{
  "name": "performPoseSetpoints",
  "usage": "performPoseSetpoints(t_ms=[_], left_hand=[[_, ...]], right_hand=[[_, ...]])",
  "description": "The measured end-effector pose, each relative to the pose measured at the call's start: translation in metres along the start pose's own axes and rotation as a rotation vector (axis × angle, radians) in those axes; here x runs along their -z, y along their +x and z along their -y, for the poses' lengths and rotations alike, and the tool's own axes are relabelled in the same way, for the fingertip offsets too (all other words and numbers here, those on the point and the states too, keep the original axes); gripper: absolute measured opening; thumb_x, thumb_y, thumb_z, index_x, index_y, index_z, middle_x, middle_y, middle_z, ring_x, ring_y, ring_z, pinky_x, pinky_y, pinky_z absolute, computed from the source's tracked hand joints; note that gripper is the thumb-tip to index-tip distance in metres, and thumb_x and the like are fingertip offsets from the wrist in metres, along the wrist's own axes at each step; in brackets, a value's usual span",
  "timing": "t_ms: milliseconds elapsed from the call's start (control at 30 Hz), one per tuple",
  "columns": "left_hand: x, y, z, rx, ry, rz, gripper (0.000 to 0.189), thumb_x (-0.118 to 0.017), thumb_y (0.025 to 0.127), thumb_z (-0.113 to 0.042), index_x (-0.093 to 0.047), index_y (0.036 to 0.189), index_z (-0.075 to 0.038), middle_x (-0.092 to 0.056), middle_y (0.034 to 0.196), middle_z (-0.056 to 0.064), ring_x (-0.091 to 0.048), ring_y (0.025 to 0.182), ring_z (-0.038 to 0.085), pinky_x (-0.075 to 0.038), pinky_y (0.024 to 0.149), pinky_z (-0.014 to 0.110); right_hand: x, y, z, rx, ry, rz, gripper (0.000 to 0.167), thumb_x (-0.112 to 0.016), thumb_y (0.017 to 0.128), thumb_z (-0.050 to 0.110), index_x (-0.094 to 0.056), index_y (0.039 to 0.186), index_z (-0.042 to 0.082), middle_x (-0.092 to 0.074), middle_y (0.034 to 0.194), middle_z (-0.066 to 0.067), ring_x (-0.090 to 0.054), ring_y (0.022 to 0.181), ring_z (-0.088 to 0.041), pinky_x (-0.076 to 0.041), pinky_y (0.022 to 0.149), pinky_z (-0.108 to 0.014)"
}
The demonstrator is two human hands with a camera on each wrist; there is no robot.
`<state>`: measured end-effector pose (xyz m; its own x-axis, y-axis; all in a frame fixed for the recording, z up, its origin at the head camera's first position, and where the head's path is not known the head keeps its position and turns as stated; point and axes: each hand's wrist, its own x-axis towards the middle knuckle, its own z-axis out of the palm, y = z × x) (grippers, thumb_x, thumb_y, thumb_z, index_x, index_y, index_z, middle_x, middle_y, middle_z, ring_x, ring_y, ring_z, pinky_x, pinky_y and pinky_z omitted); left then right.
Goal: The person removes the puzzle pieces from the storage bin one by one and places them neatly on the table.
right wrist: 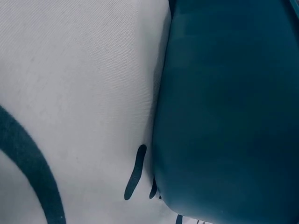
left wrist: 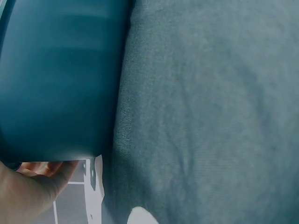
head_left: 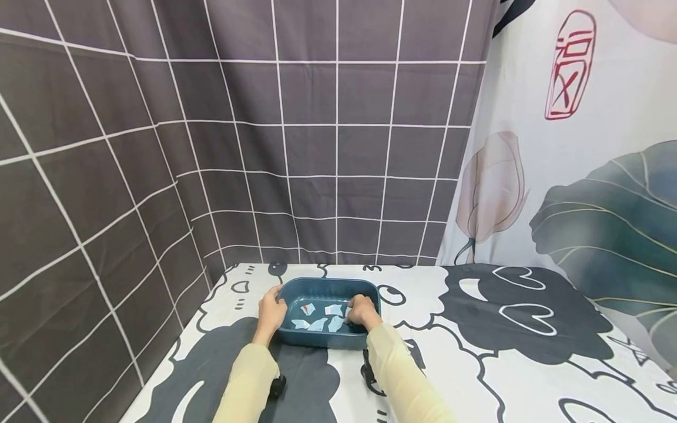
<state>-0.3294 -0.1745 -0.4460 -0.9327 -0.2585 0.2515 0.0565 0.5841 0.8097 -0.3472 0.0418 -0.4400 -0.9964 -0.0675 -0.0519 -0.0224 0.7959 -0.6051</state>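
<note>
A dark teal rectangular plastic basin (head_left: 328, 339) stands on the cloth-covered surface. Several irregular light blue pieces (head_left: 318, 324) lie flat on its floor, one with a small red mark; they look like torn paper. My left hand (head_left: 271, 311) grips the basin's left end, thumb at the rim; in the left wrist view the fingers of that hand (left wrist: 35, 189) are around the basin's end. Inside the basin on the right, my right hand (head_left: 362, 310) has its fingers curled at a light blue piece (head_left: 347, 312), partly hidden by them. The right wrist view shows only the basin's outer wall (right wrist: 224, 112).
The tabletop cloth (head_left: 449, 364) has a black and white cartoon print. Behind stands a dark grey curtain (head_left: 365, 147) with a white grid, wrapping round to the left. A white floral curtain (head_left: 508, 235) hangs at the right.
</note>
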Motion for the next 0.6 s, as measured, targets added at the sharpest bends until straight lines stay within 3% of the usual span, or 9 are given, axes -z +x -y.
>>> performPoseSetpoints(t_ms=[100,167,233,267,367,400,467,533,600], left_hand=[[0.001,0.002,0.000,0.003,0.001,-0.001,0.047,-0.045,0.085,0.006,-0.054,0.131,0.008,-0.056,0.131,0.033,-0.049,0.128,0.048,-0.039,0.108,0.056],[0.000,0.005,-0.005,-0.005,-0.005,0.001,0.047,-0.045,0.085,0.006,-0.054,0.131,0.008,-0.057,0.131,0.033,-0.049,0.128,0.048,-0.040,0.108,0.055],[-0.001,0.009,-0.009,-0.015,-0.011,0.001,0.047,-0.045,0.085,0.006,-0.055,0.130,0.008,-0.057,0.130,0.033,-0.050,0.128,0.047,-0.040,0.108,0.055],[-0.002,0.010,-0.010,-0.020,-0.017,0.001,0.046,-0.045,0.085,0.006,-0.055,0.130,0.009,-0.057,0.130,0.033,-0.050,0.128,0.047,-0.040,0.108,0.055],[-0.004,0.011,-0.012,-0.024,-0.032,0.009,0.047,-0.045,0.085,0.006,-0.054,0.130,0.009,-0.057,0.131,0.033,-0.049,0.128,0.048,-0.039,0.108,0.055],[-0.004,0.009,-0.011,-0.023,-0.033,0.009,0.047,-0.045,0.084,0.006,-0.054,0.130,0.009,-0.056,0.131,0.033,-0.049,0.128,0.048,-0.039,0.108,0.055],[-0.004,0.006,-0.008,-0.013,-0.032,0.008,0.047,-0.045,0.084,0.005,-0.054,0.130,0.009,-0.056,0.131,0.034,-0.049,0.128,0.048,-0.039,0.108,0.056],[-0.002,0.002,-0.003,-0.005,-0.023,0.003,0.047,-0.045,0.084,0.006,-0.055,0.130,0.009,-0.056,0.130,0.035,-0.049,0.128,0.049,-0.039,0.107,0.056],[0.000,0.000,0.000,-0.004,-0.014,-0.006,0.047,-0.045,0.084,0.006,-0.055,0.129,0.010,-0.056,0.130,0.035,-0.050,0.127,0.050,-0.040,0.107,0.057]], right_hand=[[0.000,0.000,0.002,0.009,0.004,-0.004,0.040,-0.081,0.069,0.004,-0.069,0.107,-0.005,-0.068,0.111,-0.021,-0.060,0.110,-0.037,-0.049,0.099,-0.044],[0.004,0.001,0.002,0.020,0.014,-0.027,0.038,-0.081,0.068,0.003,-0.068,0.103,-0.004,-0.069,0.106,-0.019,-0.063,0.102,-0.032,-0.051,0.094,-0.041],[0.007,0.003,0.001,0.024,0.025,-0.048,0.020,-0.080,0.068,0.001,-0.065,0.081,0.000,-0.067,0.082,-0.012,-0.062,0.080,-0.024,-0.053,0.076,-0.034],[0.008,0.004,0.001,0.025,0.029,-0.059,0.019,-0.079,0.069,0.000,-0.061,0.070,0.003,-0.062,0.070,-0.007,-0.057,0.069,-0.020,-0.051,0.066,-0.030],[0.008,0.004,-0.002,0.042,0.050,-0.099,0.042,-0.077,0.069,-0.002,-0.041,0.052,0.011,-0.038,0.050,0.002,-0.037,0.051,-0.014,-0.033,0.050,-0.024],[0.008,0.004,-0.002,0.053,0.070,-0.111,0.043,-0.076,0.070,-0.002,-0.039,0.052,0.011,-0.034,0.050,0.003,-0.035,0.050,-0.013,-0.031,0.049,-0.024],[0.006,0.003,-0.004,0.100,0.112,-0.132,0.028,-0.076,0.071,0.000,-0.052,0.059,0.007,-0.046,0.052,0.002,-0.042,0.051,-0.010,-0.038,0.051,-0.023],[0.004,0.001,-0.005,0.146,0.190,-0.132,0.015,-0.076,0.074,0.002,-0.063,0.079,-0.002,-0.061,0.064,-0.005,-0.054,0.056,-0.012,-0.048,0.057,-0.026],[0.004,0.000,-0.005,0.193,0.277,-0.136,0.029,-0.075,0.077,0.004,-0.063,0.102,-0.008,-0.071,0.079,-0.014,-0.066,0.063,-0.017,-0.055,0.066,-0.030]])
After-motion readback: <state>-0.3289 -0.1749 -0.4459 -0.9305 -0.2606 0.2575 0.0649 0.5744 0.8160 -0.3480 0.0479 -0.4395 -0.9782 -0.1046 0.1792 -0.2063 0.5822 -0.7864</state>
